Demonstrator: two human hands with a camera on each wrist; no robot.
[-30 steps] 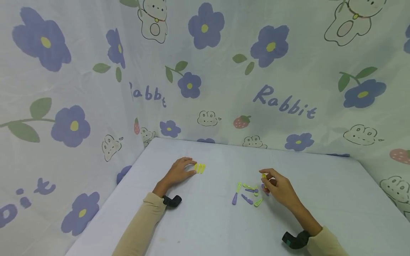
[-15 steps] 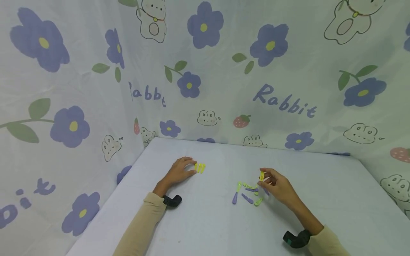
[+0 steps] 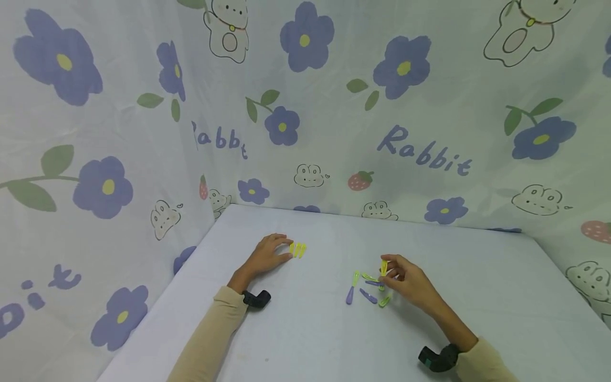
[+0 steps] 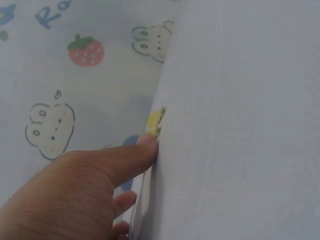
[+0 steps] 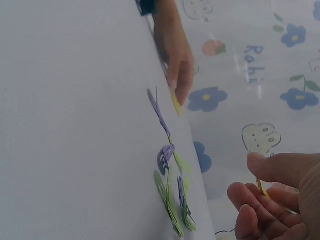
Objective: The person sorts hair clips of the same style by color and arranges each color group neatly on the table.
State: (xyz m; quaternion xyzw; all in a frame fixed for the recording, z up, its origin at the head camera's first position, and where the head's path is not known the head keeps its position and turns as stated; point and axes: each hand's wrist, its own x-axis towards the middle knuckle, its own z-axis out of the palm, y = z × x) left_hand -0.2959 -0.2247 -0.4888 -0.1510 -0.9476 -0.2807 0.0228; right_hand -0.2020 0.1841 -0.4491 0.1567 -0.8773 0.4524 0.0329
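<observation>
My right hand [image 3: 411, 278] pinches a yellow snap hair clip [image 3: 384, 268] upright between thumb and fingers, raised over a loose group of purple and green hair clips. In the right wrist view only a thin edge of the held clip [image 5: 262, 187] shows. At the left, several yellow hair clips [image 3: 298, 250] lie side by side in a short row. My left hand [image 3: 267, 253] rests on the table there, its thumb and forefinger spread at the two ends of the leftmost clip. In the left wrist view the thumb partly hides these clips [image 4: 155, 120].
Below and left of my right hand lie a purple clip [image 3: 368, 296], a green clip [image 3: 384, 301], and a green clip [image 3: 356, 278] end to end with another purple clip [image 3: 350, 295]. Patterned cloth [image 3: 334, 159] walls the white table [image 3: 310, 329] at back and left.
My right hand has shifted slightly left with the yellow hair clip, which now stands more plainly in view between its fingertips. The left hand stays by the yellow row.
</observation>
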